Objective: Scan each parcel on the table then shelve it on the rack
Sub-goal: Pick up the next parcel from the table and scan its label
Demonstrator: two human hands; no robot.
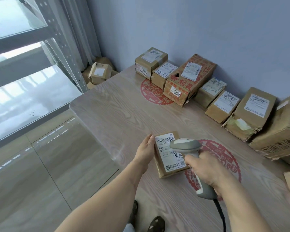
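Wood-grain table [124, 114] under both hands: the right hand [208, 169] grips a grey scanner [187, 148] over a small parcel [167, 158] lying flat near the front edge, while the left hand [146, 148], fingers straight, touches its left side. More parcels [187, 81] line the wall; a metal rack [64, 52] stands left.

Curtain [77, 30], perhaps cartons [100, 72] on the floor [40, 164].

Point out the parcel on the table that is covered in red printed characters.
The big box third from the left in the row along the wall, stickered 4068. The other parcels there are plain brown cardboard with white labels.
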